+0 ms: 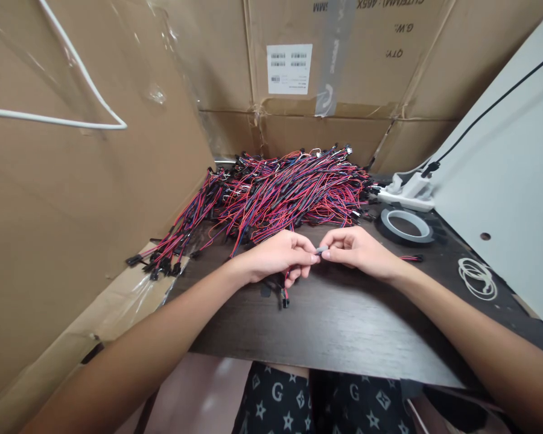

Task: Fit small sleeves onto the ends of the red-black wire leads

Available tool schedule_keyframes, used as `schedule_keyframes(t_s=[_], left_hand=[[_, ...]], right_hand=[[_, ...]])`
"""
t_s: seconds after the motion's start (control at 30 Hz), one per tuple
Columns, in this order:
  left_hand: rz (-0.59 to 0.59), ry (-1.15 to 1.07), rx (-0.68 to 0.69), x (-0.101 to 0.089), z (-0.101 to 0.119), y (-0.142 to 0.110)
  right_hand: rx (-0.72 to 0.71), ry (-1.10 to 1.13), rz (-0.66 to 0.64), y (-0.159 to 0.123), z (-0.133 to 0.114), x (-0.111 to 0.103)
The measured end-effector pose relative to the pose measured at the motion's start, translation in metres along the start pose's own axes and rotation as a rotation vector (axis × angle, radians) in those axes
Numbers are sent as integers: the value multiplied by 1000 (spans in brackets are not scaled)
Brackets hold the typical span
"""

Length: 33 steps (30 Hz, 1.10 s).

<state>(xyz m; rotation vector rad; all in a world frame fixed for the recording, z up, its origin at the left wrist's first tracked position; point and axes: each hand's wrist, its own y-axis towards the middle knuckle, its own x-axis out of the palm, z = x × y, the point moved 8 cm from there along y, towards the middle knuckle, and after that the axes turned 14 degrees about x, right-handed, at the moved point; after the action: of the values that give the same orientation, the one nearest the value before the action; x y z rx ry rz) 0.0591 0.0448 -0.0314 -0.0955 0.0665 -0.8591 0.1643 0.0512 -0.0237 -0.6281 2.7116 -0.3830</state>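
My left hand (278,256) and my right hand (359,248) meet over the dark wooden table (335,331). Both pinch one small cable at its grey middle piece (321,249), fingertips almost touching. The cable's red and black wires hang down from my left hand and end in a black connector (285,299) just above the tabletop. A big heap of red, black and blue wired cables (289,190) lies behind my hands, across the back of the table.
A roll of dark tape (405,225) lies right of the heap, beside a white device (407,190) with a black cord. White rubber bands (477,278) lie far right. Cardboard boxes (330,72) wall in the back and left; a white panel (511,175) stands right.
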Motion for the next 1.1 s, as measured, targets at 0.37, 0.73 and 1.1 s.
schedule_keyframes(t_s=[0.37, 0.73, 1.1], left_hand=[[183, 348, 139, -9, 16, 3], [154, 123, 39, -6, 5, 1], [159, -211, 23, 1, 2, 3]], right_hand=[[-32, 63, 22, -1, -2, -1], [-162, 13, 50, -5, -11, -4], [-228, -129, 88, -9, -16, -5]])
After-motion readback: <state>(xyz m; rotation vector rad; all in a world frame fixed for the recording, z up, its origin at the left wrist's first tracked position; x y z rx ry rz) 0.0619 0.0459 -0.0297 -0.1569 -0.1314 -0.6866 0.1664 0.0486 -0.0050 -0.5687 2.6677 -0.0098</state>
